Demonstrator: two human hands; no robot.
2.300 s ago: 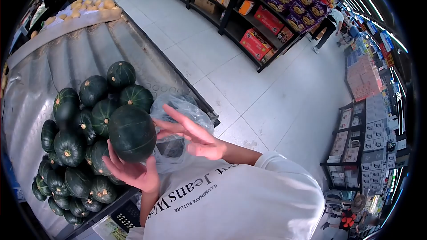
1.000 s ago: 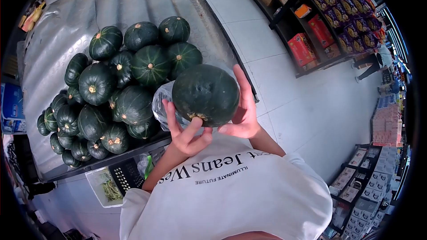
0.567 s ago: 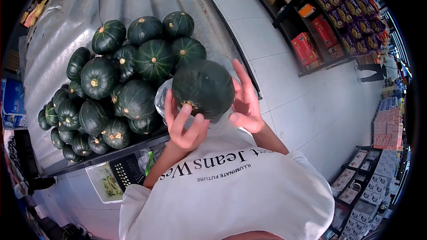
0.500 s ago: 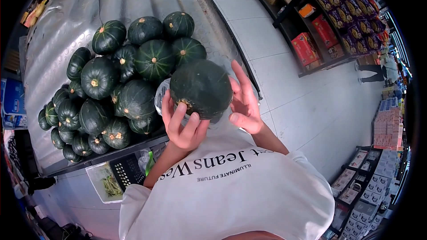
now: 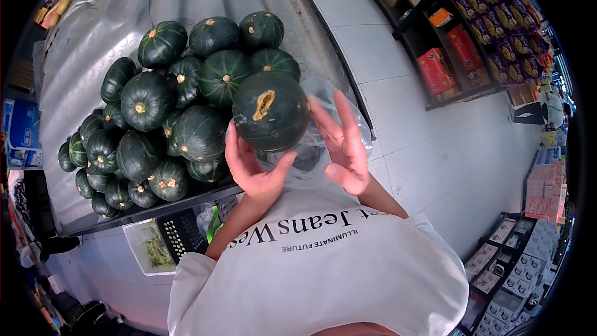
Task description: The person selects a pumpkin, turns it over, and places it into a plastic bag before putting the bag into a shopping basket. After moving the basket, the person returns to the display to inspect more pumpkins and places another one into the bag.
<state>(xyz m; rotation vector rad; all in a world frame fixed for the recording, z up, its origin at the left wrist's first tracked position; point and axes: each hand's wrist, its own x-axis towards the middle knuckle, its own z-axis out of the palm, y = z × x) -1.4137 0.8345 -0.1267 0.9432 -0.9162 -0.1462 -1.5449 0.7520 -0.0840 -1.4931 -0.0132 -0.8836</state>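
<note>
A dark green kabocha pumpkin (image 5: 273, 126) is up in front of my chest, a rough tan scar on its skin facing me. My left hand (image 5: 256, 171) cups it from below and the left, thumb along the underside. On the other side my right hand (image 5: 345, 149) has its fingers spread, a fingertip against the pumpkin's right side. Crumpled clear plastic (image 5: 309, 157) shows below and behind the pumpkin, near my right hand. Just beyond lies a pile of similar pumpkins (image 5: 200, 132), most with pale stem ends visible.
The pile rests on a grey, bumpy covered display stand (image 5: 81, 87) with a dark edge. Below it are a white crate (image 5: 146, 249) with green scraps and a black perforated crate (image 5: 181, 233). Shelves of packaged goods (image 5: 435, 62) stand right, across the tiled floor (image 5: 410, 149).
The pumpkin has been turned, bringing the tan scar into view. My left fingers have shifted from its front to its underside. My right hand has come against its side.
</note>
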